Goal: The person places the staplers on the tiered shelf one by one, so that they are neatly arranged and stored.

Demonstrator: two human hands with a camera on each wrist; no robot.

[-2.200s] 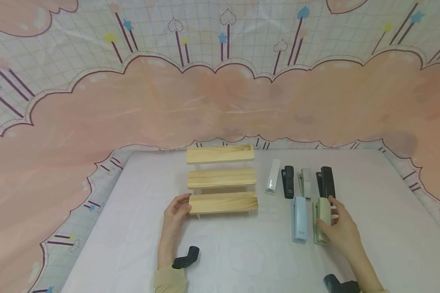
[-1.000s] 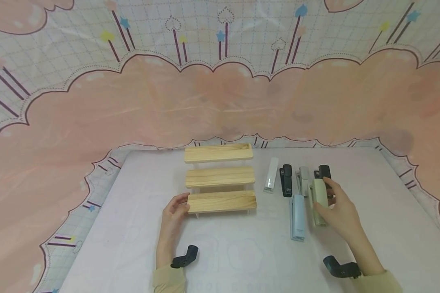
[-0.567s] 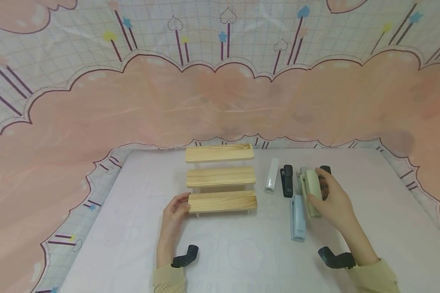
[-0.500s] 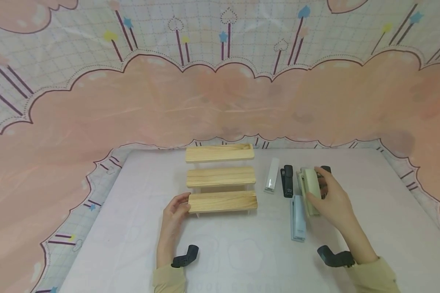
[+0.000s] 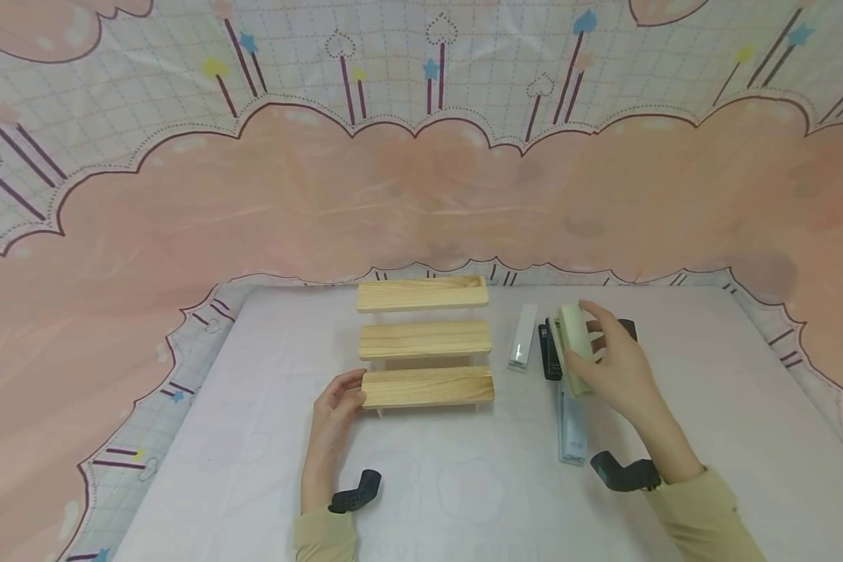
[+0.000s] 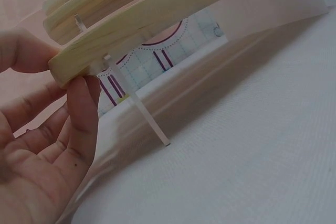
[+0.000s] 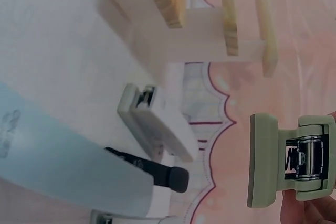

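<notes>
My right hand (image 5: 621,371) grips a pale green stapler (image 5: 574,343) by its sides, thumb on the left and fingers on the right. In the right wrist view the stapler (image 7: 263,161) shows end-on, raised off the table. From the head view it overlaps a small black stapler (image 5: 549,355) and the back of a light blue stapler (image 5: 572,437). A grey stapler is mostly hidden there. My left hand (image 5: 335,414) pinches the left end of the lowest board (image 5: 428,389) on a three-tier wooden stand; in the left wrist view, the thumb is above and fingers below the board (image 6: 142,24).
A white stapler (image 5: 523,337) lies between the stand and the small black stapler. Behind my right hand, a larger black stapler (image 5: 628,328) is partly covered. The stand's upper boards (image 5: 423,295) rise toward the back edge of the white table (image 5: 253,437).
My right hand has lifted the green stapler from beside the light blue one and carried it back and left, past the grey stapler. My left hand has stayed on the board.
</notes>
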